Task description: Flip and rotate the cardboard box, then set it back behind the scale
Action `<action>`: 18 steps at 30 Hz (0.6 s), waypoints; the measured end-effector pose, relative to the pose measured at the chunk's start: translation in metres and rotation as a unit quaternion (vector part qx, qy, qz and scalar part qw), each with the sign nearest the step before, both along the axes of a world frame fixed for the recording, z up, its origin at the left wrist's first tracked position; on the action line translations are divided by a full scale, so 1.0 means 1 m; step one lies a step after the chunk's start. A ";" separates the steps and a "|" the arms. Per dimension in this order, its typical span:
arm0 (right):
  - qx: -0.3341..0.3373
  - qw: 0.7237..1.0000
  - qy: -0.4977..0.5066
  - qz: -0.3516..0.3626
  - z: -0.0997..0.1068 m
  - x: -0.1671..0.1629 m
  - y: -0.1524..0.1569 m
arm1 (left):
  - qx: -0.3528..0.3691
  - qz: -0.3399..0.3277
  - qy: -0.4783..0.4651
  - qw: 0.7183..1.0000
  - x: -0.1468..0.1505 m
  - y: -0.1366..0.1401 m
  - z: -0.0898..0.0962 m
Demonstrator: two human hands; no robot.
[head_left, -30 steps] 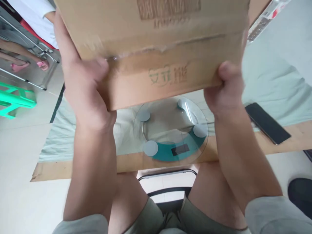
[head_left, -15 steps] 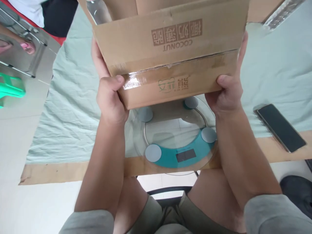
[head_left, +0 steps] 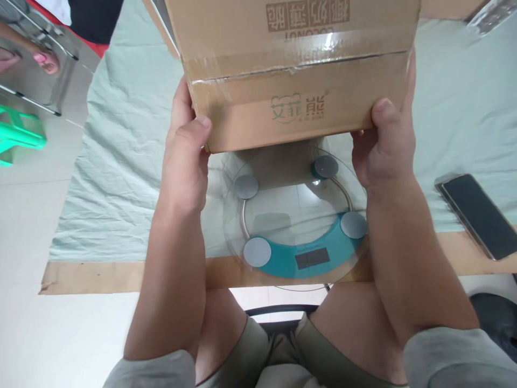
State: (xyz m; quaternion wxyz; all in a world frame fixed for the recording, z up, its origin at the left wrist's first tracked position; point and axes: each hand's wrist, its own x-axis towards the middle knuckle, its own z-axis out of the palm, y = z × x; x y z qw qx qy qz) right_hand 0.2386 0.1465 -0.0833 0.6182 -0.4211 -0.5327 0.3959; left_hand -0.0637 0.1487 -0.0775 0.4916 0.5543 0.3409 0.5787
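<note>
Between my two hands I hold a brown cardboard box [head_left: 299,97], printed with upside-down lettering and sealed with clear tape. My left hand [head_left: 188,145] grips its left end, thumb on the near face. At the right end, my right hand [head_left: 390,134] clasps the box the same way; its lower fingers curl under the edge. Below the box, a round glass bathroom scale [head_left: 278,223] lies at the table's near edge, with a teal band, grey discs and a dark, blank display [head_left: 312,258]. The box's top and far side are out of view.
A phone [head_left: 479,215] lies right of the scale on the pale green cloth [head_left: 121,161]. Clear plastic packaging [head_left: 490,19] is at the far right. A green stool [head_left: 20,132] stands on the floor to the left, near another person's foot [head_left: 46,59].
My hands have shifted the box up and slightly right in view, away from me. Its near face now shows more, and its inside no longer does. The scale stays on the table.
</note>
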 end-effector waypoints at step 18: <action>-0.194 0.978 -0.076 -0.001 -0.019 0.014 -0.010 | -0.143 0.136 0.097 0.975 -0.018 -0.011 -0.035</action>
